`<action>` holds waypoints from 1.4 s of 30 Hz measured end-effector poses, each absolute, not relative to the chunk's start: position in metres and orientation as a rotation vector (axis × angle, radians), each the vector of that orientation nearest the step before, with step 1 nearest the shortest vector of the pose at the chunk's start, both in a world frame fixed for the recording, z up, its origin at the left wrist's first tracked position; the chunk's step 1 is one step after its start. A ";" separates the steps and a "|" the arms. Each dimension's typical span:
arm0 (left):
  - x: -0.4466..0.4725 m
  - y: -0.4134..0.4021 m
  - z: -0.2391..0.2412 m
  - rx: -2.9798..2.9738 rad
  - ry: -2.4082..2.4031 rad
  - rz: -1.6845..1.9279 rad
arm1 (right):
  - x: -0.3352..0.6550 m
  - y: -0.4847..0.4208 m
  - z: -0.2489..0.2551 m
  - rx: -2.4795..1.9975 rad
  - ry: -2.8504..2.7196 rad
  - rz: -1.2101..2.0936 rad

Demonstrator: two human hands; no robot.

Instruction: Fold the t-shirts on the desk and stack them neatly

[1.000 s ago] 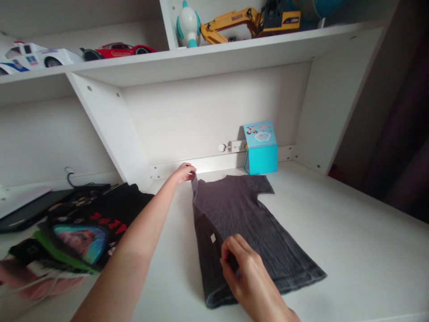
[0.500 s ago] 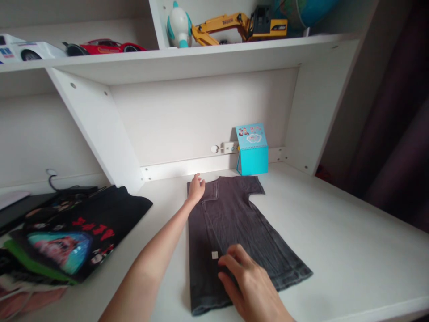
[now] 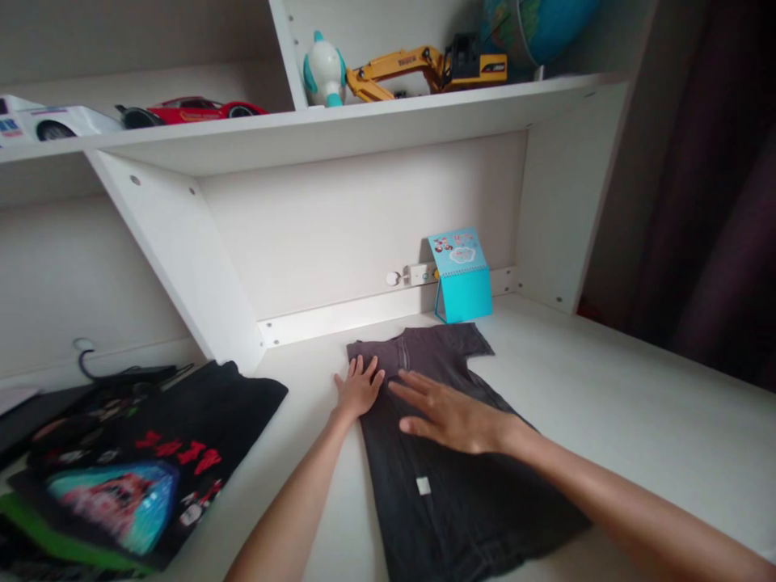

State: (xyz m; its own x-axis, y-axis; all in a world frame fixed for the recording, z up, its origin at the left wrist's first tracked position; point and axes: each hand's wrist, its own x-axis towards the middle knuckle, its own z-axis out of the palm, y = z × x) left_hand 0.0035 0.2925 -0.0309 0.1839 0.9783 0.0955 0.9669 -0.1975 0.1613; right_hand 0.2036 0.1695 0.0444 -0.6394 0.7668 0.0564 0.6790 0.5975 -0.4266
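Observation:
A dark grey short-sleeved T-shirt (image 3: 436, 517) lies on the white desk with its left side folded inward. One sleeve points right near the back, and a small white label (image 3: 423, 486) shows on the folded part. My left hand (image 3: 359, 390) rests with fingers spread on the upper left of the shirt, by the folded sleeve. Over the shirt's upper middle is my right hand (image 3: 452, 412), palm down with fingers stretched out. Whether it touches the cloth I cannot tell. Neither hand grips anything.
A stack of clothes with a black printed shirt (image 3: 242, 404) lies at left, a hanger (image 3: 88, 364) behind it. A blue desk calendar (image 3: 466, 293) stands at the back beside a power socket (image 3: 419, 274). The shelf above holds toy cars, a toy excavator (image 3: 473, 69) and a globe (image 3: 546, 28).
My right hand has moved from the shirt's lower part up to its upper middle and flattened out. My left hand has opened from a bent-finger pose and lies flatter. The view has shifted slightly.

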 end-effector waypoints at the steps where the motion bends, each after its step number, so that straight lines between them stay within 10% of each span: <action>1: 0.004 0.293 -0.031 2.366 1.952 0.279 | 0.202 0.184 0.037 -1.278 -2.549 0.448; 18: 0.004 0.299 -0.032 2.359 1.958 0.273 | 0.322 0.302 0.002 -2.398 -1.618 0.321; 35: 0.003 0.291 -0.028 2.179 1.850 0.657 | 0.141 0.318 0.040 -1.608 -2.191 0.176; 42: -0.001 0.293 -0.031 2.245 1.826 0.574 | 0.217 0.266 0.047 -1.586 -2.300 0.238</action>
State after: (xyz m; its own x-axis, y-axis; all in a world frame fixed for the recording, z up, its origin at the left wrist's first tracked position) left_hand -0.0008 0.2932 -0.0312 0.1659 0.9704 0.1758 0.8962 -0.2227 0.3837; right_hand 0.2167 0.2665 0.0474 -0.3218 0.9299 0.1780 0.8738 0.3641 -0.3223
